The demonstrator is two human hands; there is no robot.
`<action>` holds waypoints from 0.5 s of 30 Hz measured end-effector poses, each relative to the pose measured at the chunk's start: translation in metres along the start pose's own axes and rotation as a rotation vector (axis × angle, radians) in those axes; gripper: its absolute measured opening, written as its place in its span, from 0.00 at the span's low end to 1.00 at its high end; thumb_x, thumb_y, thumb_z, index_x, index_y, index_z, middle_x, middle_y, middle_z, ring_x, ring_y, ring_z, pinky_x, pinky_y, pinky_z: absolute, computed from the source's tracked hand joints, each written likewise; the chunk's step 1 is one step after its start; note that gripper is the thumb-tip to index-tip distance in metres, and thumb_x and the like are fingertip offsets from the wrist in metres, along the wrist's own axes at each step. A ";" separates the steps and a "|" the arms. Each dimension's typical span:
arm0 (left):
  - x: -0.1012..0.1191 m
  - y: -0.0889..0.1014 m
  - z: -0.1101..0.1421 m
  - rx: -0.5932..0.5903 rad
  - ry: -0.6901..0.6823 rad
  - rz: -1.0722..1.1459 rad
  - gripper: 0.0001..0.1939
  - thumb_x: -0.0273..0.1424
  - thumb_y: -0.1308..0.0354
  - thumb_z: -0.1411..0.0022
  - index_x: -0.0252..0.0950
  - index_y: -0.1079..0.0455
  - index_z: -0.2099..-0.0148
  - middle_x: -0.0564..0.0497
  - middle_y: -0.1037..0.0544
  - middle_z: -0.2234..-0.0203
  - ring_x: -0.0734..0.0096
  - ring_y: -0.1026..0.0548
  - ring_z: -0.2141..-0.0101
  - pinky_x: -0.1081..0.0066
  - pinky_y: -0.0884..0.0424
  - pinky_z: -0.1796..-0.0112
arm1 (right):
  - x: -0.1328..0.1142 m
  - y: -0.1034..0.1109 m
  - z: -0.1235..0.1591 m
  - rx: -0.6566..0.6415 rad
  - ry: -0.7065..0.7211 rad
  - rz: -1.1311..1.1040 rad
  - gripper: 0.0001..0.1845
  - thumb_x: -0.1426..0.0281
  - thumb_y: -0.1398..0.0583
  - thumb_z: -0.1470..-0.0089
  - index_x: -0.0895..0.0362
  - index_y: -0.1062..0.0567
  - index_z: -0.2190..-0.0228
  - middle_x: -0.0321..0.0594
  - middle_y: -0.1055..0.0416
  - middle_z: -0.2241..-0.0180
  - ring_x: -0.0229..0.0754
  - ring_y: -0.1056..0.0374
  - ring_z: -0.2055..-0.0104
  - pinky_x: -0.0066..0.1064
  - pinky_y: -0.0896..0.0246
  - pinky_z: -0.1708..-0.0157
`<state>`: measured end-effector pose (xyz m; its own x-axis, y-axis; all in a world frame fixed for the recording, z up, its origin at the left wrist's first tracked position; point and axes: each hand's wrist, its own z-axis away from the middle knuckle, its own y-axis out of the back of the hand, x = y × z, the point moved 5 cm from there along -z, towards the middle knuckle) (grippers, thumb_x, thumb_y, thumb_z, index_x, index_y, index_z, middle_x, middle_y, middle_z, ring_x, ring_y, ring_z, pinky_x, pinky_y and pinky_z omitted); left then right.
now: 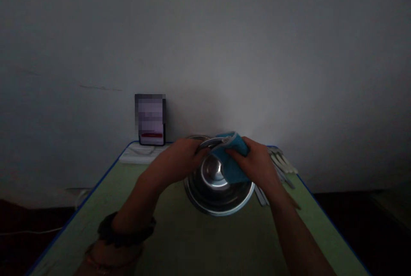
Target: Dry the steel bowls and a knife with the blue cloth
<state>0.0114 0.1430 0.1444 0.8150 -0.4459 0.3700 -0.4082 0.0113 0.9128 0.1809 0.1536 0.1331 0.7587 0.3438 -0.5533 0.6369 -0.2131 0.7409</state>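
Note:
My left hand (183, 158) is closed on one end of a shiny, slightly curved metal utensil (212, 141), whose exact kind I cannot make out. Folded around its other end is a blue cloth (236, 169), pinched between the thumb and fingers of my right hand (258, 160). Both hands hover over a stainless steel bowl (220, 213) on the table, and the cloth hangs down over the bowl's right side. Behind my left hand the rim of another metal vessel (197, 138) shows in part.
The green table (199, 246) has a blue edge and stands against a grey wall. A phone (152, 122) leans upright on a white power strip (136, 156) at the back left. Several pieces of cutlery (282, 162) lie at the right, partly behind my right forearm.

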 end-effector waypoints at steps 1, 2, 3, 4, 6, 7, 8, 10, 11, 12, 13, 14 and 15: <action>-0.001 0.002 0.000 0.006 0.019 0.008 0.18 0.37 0.59 0.38 0.36 0.29 0.64 0.50 0.23 0.73 0.70 0.27 0.73 0.74 0.38 0.72 | 0.004 0.000 -0.001 0.029 -0.027 -0.050 0.13 0.59 0.43 0.53 0.56 0.27 0.71 0.37 0.29 0.77 0.38 0.35 0.75 0.28 0.48 0.76; -0.002 0.004 0.000 0.013 0.045 0.014 0.19 0.37 0.59 0.38 0.35 0.29 0.64 0.50 0.23 0.74 0.69 0.27 0.73 0.74 0.38 0.73 | 0.007 0.000 -0.002 0.053 -0.055 -0.099 0.14 0.58 0.43 0.53 0.56 0.27 0.71 0.36 0.30 0.77 0.38 0.36 0.75 0.27 0.48 0.76; -0.003 0.006 0.000 0.026 0.075 0.015 0.19 0.38 0.60 0.38 0.34 0.29 0.65 0.49 0.23 0.74 0.69 0.27 0.73 0.74 0.38 0.74 | 0.012 -0.001 -0.003 0.071 -0.083 -0.143 0.15 0.58 0.44 0.53 0.57 0.27 0.72 0.36 0.30 0.78 0.38 0.36 0.76 0.27 0.47 0.76; -0.004 0.008 0.000 0.044 0.104 0.011 0.20 0.38 0.60 0.38 0.34 0.29 0.66 0.49 0.24 0.75 0.69 0.27 0.74 0.74 0.38 0.74 | 0.016 -0.002 -0.004 0.084 -0.112 -0.175 0.16 0.57 0.44 0.53 0.58 0.28 0.73 0.36 0.30 0.79 0.38 0.36 0.76 0.27 0.47 0.76; -0.005 0.013 0.000 0.089 0.154 -0.009 0.20 0.38 0.60 0.38 0.33 0.30 0.66 0.48 0.24 0.76 0.68 0.27 0.74 0.74 0.39 0.74 | 0.024 -0.005 -0.005 0.088 -0.157 -0.206 0.18 0.56 0.45 0.52 0.59 0.29 0.76 0.37 0.31 0.80 0.39 0.36 0.76 0.28 0.46 0.77; -0.006 0.015 0.000 0.109 0.173 -0.016 0.20 0.38 0.60 0.39 0.33 0.30 0.66 0.48 0.24 0.76 0.68 0.27 0.74 0.73 0.39 0.75 | 0.028 -0.007 -0.006 0.076 -0.170 -0.213 0.18 0.56 0.46 0.52 0.59 0.29 0.77 0.38 0.31 0.80 0.39 0.36 0.76 0.28 0.46 0.77; -0.006 0.016 0.000 0.121 0.183 -0.017 0.20 0.38 0.60 0.39 0.33 0.30 0.65 0.48 0.24 0.76 0.68 0.27 0.74 0.74 0.39 0.75 | 0.030 -0.008 -0.006 0.056 -0.175 -0.218 0.18 0.57 0.46 0.52 0.59 0.30 0.78 0.38 0.31 0.79 0.40 0.36 0.76 0.28 0.46 0.76; -0.007 0.015 0.000 0.105 0.190 -0.002 0.19 0.37 0.59 0.40 0.33 0.30 0.65 0.48 0.23 0.75 0.68 0.27 0.73 0.74 0.39 0.75 | 0.032 -0.010 -0.007 -0.013 -0.166 -0.222 0.15 0.60 0.46 0.52 0.60 0.29 0.76 0.40 0.29 0.77 0.40 0.35 0.74 0.28 0.45 0.75; -0.008 0.013 0.000 0.081 0.190 0.005 0.18 0.37 0.58 0.40 0.33 0.30 0.65 0.48 0.24 0.75 0.68 0.27 0.74 0.74 0.38 0.75 | 0.032 -0.010 -0.006 -0.051 -0.152 -0.217 0.14 0.61 0.45 0.52 0.60 0.29 0.75 0.40 0.29 0.76 0.40 0.34 0.74 0.28 0.44 0.75; -0.009 0.010 0.000 0.044 0.187 0.008 0.18 0.37 0.58 0.41 0.34 0.30 0.67 0.49 0.24 0.76 0.68 0.27 0.74 0.74 0.38 0.75 | 0.031 -0.010 -0.006 -0.088 -0.132 -0.199 0.13 0.63 0.45 0.52 0.60 0.28 0.74 0.40 0.28 0.75 0.40 0.34 0.73 0.28 0.44 0.75; -0.010 0.006 0.000 0.004 0.183 0.001 0.18 0.37 0.57 0.41 0.34 0.29 0.69 0.49 0.24 0.77 0.68 0.27 0.74 0.74 0.38 0.75 | 0.028 -0.009 -0.006 -0.123 -0.105 -0.171 0.12 0.64 0.45 0.53 0.59 0.28 0.74 0.40 0.28 0.75 0.40 0.34 0.73 0.28 0.45 0.75; -0.010 0.003 0.001 -0.031 0.178 -0.014 0.18 0.37 0.57 0.42 0.35 0.29 0.71 0.50 0.25 0.78 0.68 0.27 0.75 0.74 0.38 0.75 | 0.025 -0.008 -0.005 -0.154 -0.073 -0.134 0.11 0.65 0.45 0.53 0.59 0.28 0.74 0.39 0.29 0.76 0.39 0.35 0.74 0.28 0.45 0.75; -0.010 0.000 0.001 -0.050 0.166 -0.029 0.18 0.37 0.57 0.42 0.35 0.29 0.72 0.50 0.25 0.79 0.68 0.27 0.75 0.73 0.38 0.75 | 0.021 -0.008 -0.004 -0.180 -0.038 -0.093 0.10 0.65 0.45 0.53 0.59 0.27 0.75 0.39 0.29 0.76 0.39 0.35 0.74 0.28 0.46 0.75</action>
<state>0.0028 0.1468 0.1405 0.8846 -0.2930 0.3629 -0.3660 0.0465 0.9295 0.1911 0.1662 0.1177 0.7047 0.3186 -0.6339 0.6723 -0.0144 0.7401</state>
